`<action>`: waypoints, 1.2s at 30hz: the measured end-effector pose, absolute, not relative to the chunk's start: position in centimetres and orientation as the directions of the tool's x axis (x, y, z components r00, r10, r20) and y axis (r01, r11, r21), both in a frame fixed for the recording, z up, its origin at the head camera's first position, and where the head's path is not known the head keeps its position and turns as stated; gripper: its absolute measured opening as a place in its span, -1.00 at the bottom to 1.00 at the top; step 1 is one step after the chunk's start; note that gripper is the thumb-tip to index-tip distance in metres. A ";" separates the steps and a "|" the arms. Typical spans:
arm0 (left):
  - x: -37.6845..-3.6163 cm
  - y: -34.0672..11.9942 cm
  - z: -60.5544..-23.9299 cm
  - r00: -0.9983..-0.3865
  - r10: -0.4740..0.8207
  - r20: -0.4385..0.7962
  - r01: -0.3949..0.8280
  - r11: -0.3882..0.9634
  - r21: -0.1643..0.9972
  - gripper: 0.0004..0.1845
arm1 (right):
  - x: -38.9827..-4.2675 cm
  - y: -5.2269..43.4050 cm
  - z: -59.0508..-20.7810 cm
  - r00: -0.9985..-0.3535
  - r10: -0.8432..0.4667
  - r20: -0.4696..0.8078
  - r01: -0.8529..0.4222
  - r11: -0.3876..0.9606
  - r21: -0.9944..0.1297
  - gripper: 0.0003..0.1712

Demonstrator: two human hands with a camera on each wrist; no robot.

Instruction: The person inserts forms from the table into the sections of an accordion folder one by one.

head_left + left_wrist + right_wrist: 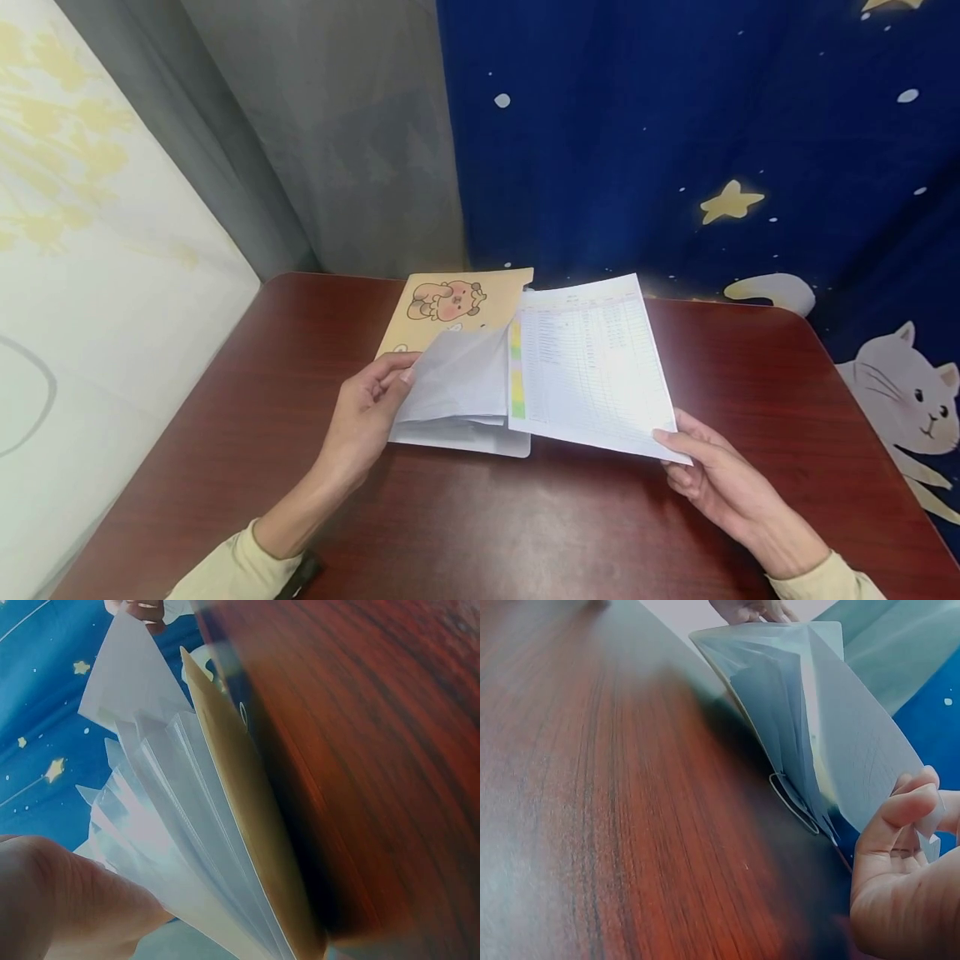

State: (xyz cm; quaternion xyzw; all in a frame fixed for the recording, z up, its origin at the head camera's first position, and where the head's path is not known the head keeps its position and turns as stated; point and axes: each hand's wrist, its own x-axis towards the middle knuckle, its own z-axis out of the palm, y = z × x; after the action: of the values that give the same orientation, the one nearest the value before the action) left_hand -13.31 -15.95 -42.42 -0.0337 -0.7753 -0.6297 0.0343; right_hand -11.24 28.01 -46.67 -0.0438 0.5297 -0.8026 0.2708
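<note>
A tan folder [468, 292] with a cartoon bear on its cover lies on the table. Its translucent plastic pockets [172, 780] fan apart in the left wrist view. My left hand [367, 404] pinches the pockets' left edge, thumb on top, and lifts them off the cover. In my right hand [712, 475] is the lower right corner of a printed sheet of paper [592, 367], pinched between thumb and fingers. Rows of a table and a yellow-green strip along the left side show on it. The sheet's left edge meets the raised pockets, and it slants upward.
The dark red wooden table [480, 533] runs back to a grey curtain [360, 150] and a blue curtain [600, 125] with stars and a cat. A white panel [112, 292] stands along the left side. Something small and dark lies by the left sleeve [236, 567].
</note>
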 end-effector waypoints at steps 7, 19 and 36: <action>-13.4 -16.0 -42.4 -0.996 0.011 0.091 0.092 0.194 0.977 -0.71 | -11.4 27.8 -46.6 -0.856 -0.460 -0.236 0.391 -0.277 -0.878 -0.63; -13.3 -16.0 -42.3 -0.996 0.007 0.092 0.092 0.196 0.976 -0.70 | -11.9 26.7 -46.9 -0.872 -0.435 -0.226 0.364 -0.268 -0.892 -0.67; -13.4 -15.9 -42.4 -0.996 0.010 0.085 0.085 0.181 0.980 -0.71 | -12.7 24.6 -47.3 -0.918 -0.340 -0.206 0.311 -0.291 -0.905 -0.77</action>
State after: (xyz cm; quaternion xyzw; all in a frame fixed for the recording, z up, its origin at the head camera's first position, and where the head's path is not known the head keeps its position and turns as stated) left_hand -13.37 -15.93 -42.37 -0.0307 -0.7680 -0.6391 0.0295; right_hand -12.73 24.57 -47.28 -0.0128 0.5600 -0.8032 0.2027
